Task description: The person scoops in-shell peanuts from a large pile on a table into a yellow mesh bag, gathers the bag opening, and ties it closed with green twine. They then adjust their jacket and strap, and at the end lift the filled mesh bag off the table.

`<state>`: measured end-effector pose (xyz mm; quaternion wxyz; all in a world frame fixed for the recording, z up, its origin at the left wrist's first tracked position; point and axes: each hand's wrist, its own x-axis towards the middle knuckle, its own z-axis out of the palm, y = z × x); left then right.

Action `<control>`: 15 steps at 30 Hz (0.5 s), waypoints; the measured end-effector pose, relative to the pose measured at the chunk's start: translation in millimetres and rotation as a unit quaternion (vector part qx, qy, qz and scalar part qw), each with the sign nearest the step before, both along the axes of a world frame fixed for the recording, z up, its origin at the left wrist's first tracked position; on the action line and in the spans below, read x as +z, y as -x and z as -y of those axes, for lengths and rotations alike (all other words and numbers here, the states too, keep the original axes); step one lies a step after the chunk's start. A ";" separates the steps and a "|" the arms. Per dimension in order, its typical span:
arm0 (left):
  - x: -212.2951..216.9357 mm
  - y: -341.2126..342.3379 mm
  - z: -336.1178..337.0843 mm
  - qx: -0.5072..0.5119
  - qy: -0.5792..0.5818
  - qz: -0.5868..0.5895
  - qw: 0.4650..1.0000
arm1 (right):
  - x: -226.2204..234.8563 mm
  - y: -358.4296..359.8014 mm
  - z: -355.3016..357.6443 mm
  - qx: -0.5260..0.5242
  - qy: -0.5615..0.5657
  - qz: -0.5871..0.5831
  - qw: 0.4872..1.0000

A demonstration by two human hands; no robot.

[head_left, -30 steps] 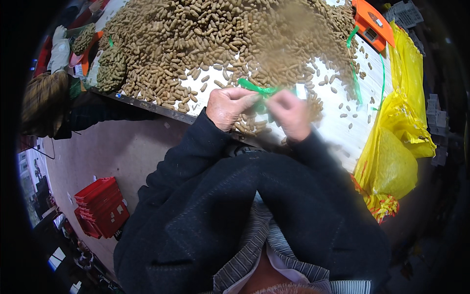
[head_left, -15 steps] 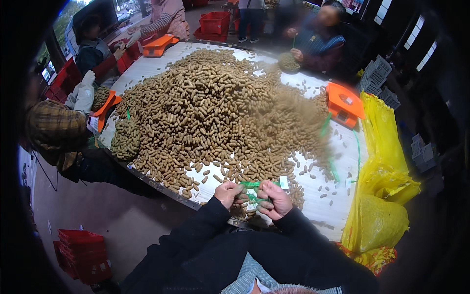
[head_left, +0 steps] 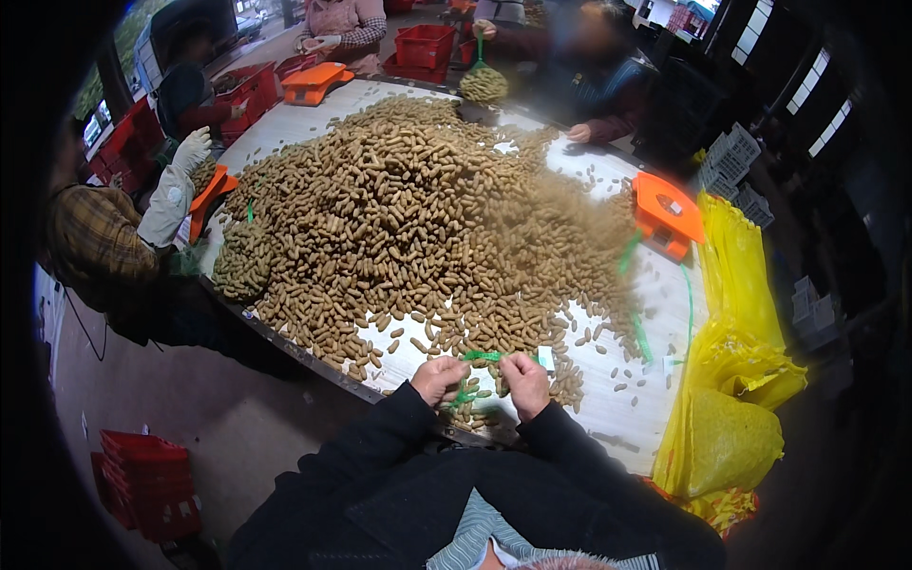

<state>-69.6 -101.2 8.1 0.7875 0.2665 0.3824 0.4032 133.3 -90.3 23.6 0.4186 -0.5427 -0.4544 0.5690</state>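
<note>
A green mesh bag [head_left: 482, 356] is stretched between my two hands at the near edge of the table. My left hand [head_left: 439, 382] is closed on its left side, and my right hand [head_left: 528, 387] pinches the right side. Beside my right fingers a small white tag [head_left: 546, 358] sticks out. Loose peanuts [head_left: 399, 218] form a big heap just beyond my hands, with a few scattered under them. How much the bag holds is hard to make out.
Orange scales stand at the right [head_left: 668, 214], far left and left of the white table [head_left: 617, 418]. Yellow sacks [head_left: 731, 380] drape over its right edge. Red crates [head_left: 147, 484] are stacked on the floor at lower left. Co-workers stand along the left and far sides.
My hands have drawn slightly apart with the mesh bag between them. Across the table, a co-worker has lifted a filled mesh bag off the tabletop. A gloved hand at left has risen.
</note>
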 end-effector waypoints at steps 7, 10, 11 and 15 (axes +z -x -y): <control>-16.6 -0.8 -9.9 0.036 -0.117 -0.355 0.927 | 39.6 -16.5 -6.4 0.124 0.222 -0.435 0.864; -30.7 12.5 -25.2 0.135 -0.114 -0.456 0.873 | 35.0 -12.0 7.8 0.197 0.268 -0.320 0.887; -33.3 15.9 -28.5 0.159 -0.100 -0.445 0.876 | 27.5 -4.5 9.4 0.203 0.201 -0.159 0.945; -33.2 18.5 -24.2 0.109 -0.010 -0.322 0.941 | 2.8 5.7 8.5 0.186 -0.130 0.313 0.922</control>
